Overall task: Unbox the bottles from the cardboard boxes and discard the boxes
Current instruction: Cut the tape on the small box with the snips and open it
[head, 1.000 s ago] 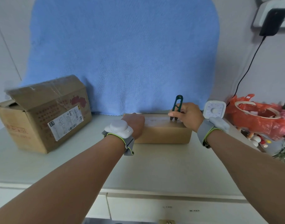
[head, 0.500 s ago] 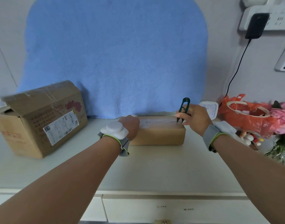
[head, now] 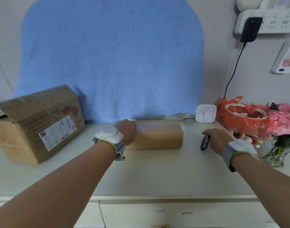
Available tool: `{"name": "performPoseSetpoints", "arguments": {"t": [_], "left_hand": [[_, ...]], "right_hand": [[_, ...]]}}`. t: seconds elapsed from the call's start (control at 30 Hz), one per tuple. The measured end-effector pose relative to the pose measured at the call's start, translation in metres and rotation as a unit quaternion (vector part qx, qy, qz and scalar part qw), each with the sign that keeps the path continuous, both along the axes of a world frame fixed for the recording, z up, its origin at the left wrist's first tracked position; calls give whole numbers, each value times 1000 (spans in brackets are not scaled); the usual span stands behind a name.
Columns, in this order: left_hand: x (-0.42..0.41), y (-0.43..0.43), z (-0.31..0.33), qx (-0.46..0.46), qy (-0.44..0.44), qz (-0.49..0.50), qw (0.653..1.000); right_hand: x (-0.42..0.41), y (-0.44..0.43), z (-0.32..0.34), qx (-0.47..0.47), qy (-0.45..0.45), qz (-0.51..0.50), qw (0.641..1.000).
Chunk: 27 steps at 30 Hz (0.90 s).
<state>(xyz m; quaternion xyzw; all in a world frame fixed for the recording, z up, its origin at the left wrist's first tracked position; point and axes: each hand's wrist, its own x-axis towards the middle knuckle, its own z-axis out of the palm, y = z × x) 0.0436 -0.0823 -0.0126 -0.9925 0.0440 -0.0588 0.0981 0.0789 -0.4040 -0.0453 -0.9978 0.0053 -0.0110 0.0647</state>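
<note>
A long, low cardboard box (head: 159,136) with clear tape along its top lies on the white counter (head: 151,171), against the blue cloth. My left hand (head: 127,131) rests on the box's left end. To the right of the box, my right hand (head: 217,139) is down at the counter, its fingers over dark green thread snips (head: 204,143) that touch the surface. A larger cardboard box (head: 37,124) with a shipping label stands at the left, its top flap raised. No bottles are visible.
A white timer (head: 205,113) stands behind the snips. An orange plastic bag (head: 246,119), pink flowers (head: 284,120) in a glass vase and small items crowd the right edge. A black charger cable (head: 231,76) hangs down the wall. Drawers run under the counter's front edge.
My right hand has left the top of the long box and carried the snips down to the counter on its right. My left hand stays on the box.
</note>
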Motion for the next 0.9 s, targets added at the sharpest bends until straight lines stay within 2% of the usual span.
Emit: {"name": "performPoseSetpoints", "arguments": {"t": [0.1,0.17,0.23,0.27,0.33,0.4,0.47,0.6,0.73,0.8,0.9], "left_hand": [[1,0,0,7,-10,3,1000],[1,0,0,10,-13,3,1000],[1,0,-1,8,-19,4,1000],[1,0,-2,6,-22,3,1000],[0,2,-2,6,-25,1,1000],[0,3,-2,6,-30,-6,999],[0,5,-3,-1,-39,-15,999],[2,9,-6,-29,-60,-34,997],[0,12,-6,-97,-61,-36,993],[-1,16,-2,-137,-61,-21,988],[0,20,6,-154,-63,-1,986]], "right_hand": [[-4,2,1,8,-11,9,1000],[-5,14,10,51,-116,26,992],[-6,36,22,126,-220,123,959],[-9,49,29,161,-223,183,944],[-12,74,39,176,-137,268,937],[-9,89,45,76,-71,285,953],[-3,95,51,14,-53,280,958],[3,101,59,51,-8,270,961],[7,103,63,70,34,254,964],[9,105,63,78,36,259,962],[8,105,56,49,-32,249,967]]}}
